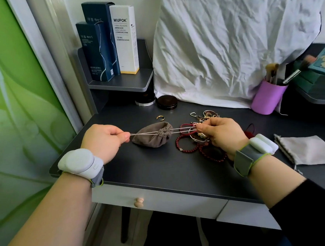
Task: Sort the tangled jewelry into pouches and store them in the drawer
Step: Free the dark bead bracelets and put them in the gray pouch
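Two hands draw one brown pouch (153,135) closed at bench (161,173) centre: left hand (103,140) pinches cords at 9 o'clock, right hand (221,133) at 3. Tangled jewelry (195,139) lies under the right hand; spare pouch (309,151) at 4.

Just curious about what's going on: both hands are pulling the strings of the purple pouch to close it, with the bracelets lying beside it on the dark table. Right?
Nearly. The head view shows the pouch is grey-brown, not purple; the purple thing is the brush cup. Otherwise yes: the left hand and right hand pull its strings, bracelets beside it on the dark table.
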{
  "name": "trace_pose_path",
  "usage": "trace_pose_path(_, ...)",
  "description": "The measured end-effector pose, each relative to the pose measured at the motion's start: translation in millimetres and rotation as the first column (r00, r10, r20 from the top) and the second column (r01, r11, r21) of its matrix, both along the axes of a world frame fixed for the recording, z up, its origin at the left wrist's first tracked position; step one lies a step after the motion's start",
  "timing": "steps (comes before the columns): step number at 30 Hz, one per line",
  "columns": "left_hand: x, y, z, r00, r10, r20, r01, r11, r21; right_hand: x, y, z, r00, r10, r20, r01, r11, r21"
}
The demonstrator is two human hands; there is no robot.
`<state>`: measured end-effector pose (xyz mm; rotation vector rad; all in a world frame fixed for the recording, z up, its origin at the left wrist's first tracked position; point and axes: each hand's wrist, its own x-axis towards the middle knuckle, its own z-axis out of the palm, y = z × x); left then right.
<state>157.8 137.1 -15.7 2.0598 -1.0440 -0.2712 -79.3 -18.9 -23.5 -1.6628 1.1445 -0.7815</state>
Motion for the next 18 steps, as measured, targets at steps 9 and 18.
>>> trace_pose_path(9,-14.5,-10.0,4.4,0.845,-0.176,-0.505,0.039,0.962,-0.271,-5.1,-2.2,10.0,0.999,0.048,0.007,-0.047,0.997,-0.067)
trace_pose_path(18,-64.5,-46.0,18.9,0.511,-0.504,-0.697,0.11,0.842,-0.528,2.8,11.4,52.9,0.952,0.307,0.015,-0.306,0.95,-0.055)
